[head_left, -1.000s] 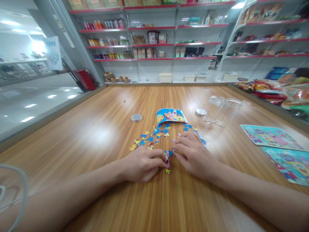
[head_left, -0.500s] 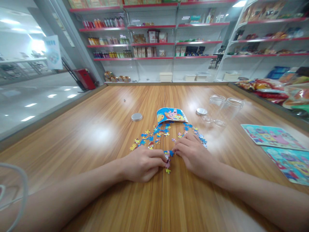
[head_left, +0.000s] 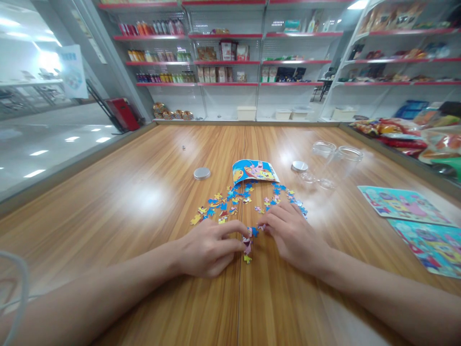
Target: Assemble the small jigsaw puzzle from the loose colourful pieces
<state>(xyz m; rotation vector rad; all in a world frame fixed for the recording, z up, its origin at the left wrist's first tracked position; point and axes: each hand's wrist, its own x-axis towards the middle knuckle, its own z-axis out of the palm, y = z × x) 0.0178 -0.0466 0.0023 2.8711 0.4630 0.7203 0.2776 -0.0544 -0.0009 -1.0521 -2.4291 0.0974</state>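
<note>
A small strip of joined jigsaw pieces [head_left: 247, 244], pink, blue and yellow, lies on the table in front of me. My left hand [head_left: 211, 246] is at its left side, index finger and a lower finger bent with their tips against it. My right hand [head_left: 293, 235] pinches a small jigsaw piece [head_left: 261, 228], mostly hidden by the fingers, just right of the strip. Beyond both hands, loose jigsaw pieces [head_left: 224, 206] are scattered in an arc. A curled cartoon picture sheet [head_left: 255, 171] stands behind them.
Two clear jars [head_left: 324, 166] stand at the right, near a silver lid [head_left: 299, 166]. Another silver lid [head_left: 202, 173] lies left of the curled sheet. Two flat cartoon pictures [head_left: 406, 205] are at the right edge. A white cable [head_left: 22, 293] loops at lower left.
My left index finger has lifted and spread from the finger below, showing more of the joined strip. My right hand keeps its pinch almost in place. The view has shifted slightly.
</note>
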